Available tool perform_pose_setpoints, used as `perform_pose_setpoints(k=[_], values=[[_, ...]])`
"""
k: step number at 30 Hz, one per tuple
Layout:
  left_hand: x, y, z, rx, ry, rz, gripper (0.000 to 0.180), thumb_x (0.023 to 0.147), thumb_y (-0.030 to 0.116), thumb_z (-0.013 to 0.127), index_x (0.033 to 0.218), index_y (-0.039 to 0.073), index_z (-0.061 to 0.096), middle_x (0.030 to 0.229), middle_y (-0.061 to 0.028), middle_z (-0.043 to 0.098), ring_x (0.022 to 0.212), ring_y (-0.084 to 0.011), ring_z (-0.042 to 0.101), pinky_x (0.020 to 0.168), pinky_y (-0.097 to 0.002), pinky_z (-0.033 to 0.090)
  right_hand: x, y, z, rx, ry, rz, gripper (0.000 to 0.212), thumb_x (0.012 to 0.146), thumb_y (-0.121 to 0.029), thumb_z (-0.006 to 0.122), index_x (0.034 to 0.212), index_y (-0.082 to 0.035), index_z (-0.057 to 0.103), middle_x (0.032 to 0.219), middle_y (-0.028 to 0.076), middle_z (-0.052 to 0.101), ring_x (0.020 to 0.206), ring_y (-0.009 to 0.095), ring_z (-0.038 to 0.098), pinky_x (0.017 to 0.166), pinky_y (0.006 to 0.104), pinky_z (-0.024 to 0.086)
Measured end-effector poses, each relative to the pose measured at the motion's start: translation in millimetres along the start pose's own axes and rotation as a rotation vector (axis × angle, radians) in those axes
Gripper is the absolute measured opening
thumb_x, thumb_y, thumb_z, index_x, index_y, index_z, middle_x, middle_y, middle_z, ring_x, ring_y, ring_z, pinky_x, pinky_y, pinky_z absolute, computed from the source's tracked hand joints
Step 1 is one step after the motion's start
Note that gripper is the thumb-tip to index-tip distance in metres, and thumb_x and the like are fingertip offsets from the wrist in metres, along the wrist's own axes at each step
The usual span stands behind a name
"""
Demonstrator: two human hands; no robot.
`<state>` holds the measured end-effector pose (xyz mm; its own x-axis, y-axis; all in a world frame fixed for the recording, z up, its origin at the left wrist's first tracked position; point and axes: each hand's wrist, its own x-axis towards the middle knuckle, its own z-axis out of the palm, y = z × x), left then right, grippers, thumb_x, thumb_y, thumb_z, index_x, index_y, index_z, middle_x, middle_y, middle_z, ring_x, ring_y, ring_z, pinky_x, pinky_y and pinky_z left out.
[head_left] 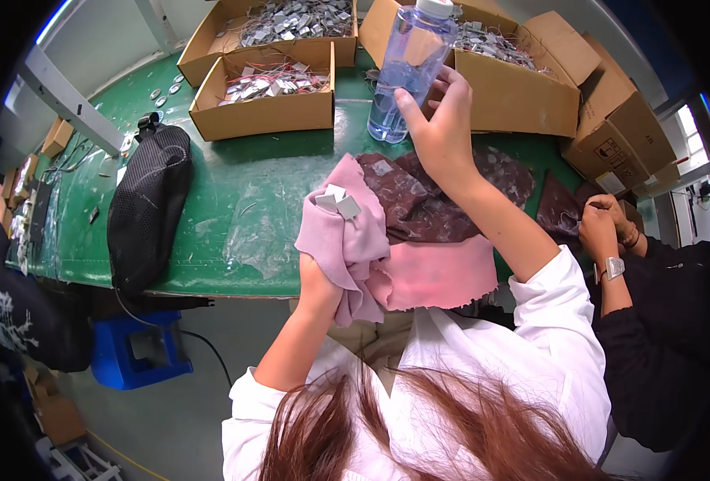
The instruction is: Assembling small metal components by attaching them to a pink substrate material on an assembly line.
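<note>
My right hand (443, 132) is wrapped round a clear blue water bottle (399, 88) with a white cap, the thumb on its near side. The bottle leans slightly and has some liquid in it. A light pink cloth (355, 248) drapes over my left hand (319, 280), which holds it from below; the fingers are mostly hidden under the fabric. On top of the cloth rest a few small whitish, block-like pieces (339, 200). Beneath and beside it on the bench lie a dark brown stained cloth (419, 200) and a salmon-pink cloth (443, 272).
Cardboard boxes of small metal parts with wires, one small (267, 116) and others larger (523, 104), line the back of the green bench (242, 216). At left lies a black mesh bag (150, 200). A co-worker's hands (603, 224) are at right. A blue stool (138, 349) stands below.
</note>
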<state>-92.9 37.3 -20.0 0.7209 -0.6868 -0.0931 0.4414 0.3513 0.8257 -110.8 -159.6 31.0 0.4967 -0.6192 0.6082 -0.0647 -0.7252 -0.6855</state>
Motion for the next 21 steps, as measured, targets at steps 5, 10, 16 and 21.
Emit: perform_pose_setpoints(k=[5,10,16,21], values=[[-1.4,9.6,-2.2,-0.056,-0.008,-0.021,0.028,0.091,0.027,0.043,0.111,0.008,0.042,0.087,-0.0011,0.05,0.074,-0.0064,0.052,0.063,-0.0213,0.045,-25.2,-35.2,-15.6,-0.039,-0.021,-0.307,0.042,0.073,-0.009,0.058,0.11,0.003,0.04,0.114,0.02,0.04,0.104,0.032,0.04,0.09,0.0367,0.033],[-1.0,-6.7,-7.0,-0.227,-0.062,0.058,0.028,0.088,0.017,0.048,0.112,0.006,0.04,0.087,-0.0013,0.05,0.075,-0.007,0.051,0.064,-0.0207,0.044,-55.0,-44.4,-14.9,0.231,-0.584,-0.005,0.019,0.078,-0.008,0.054,0.094,0.001,0.048,0.094,0.012,0.049,0.086,0.019,0.05,0.074,0.0282,0.041],[-0.1,-10.4,-9.6,-0.151,-0.102,0.009,0.022,0.087,0.015,0.048,0.107,0.005,0.044,0.081,0.0014,0.049,0.069,-0.0045,0.048,0.058,-0.0185,0.042,-77.8,-41.1,-16.1,0.403,-0.789,0.277,0.021,0.085,-0.015,0.049,0.098,0.001,0.048,0.091,0.004,0.049,0.081,0.01,0.047,0.073,0.0234,0.039],[-0.2,-6.4,-1.6,-0.334,-0.157,0.11,0.021,0.088,0.019,0.049,0.105,0.008,0.048,0.08,0.0016,0.05,0.069,-0.0033,0.049,0.055,-0.0178,0.042,-79.9,-43.5,-23.7,0.509,-0.818,0.406,0.02,0.087,-0.015,0.047,0.099,0.001,0.047,0.093,0.005,0.051,0.083,0.01,0.046,0.075,0.0233,0.039]])
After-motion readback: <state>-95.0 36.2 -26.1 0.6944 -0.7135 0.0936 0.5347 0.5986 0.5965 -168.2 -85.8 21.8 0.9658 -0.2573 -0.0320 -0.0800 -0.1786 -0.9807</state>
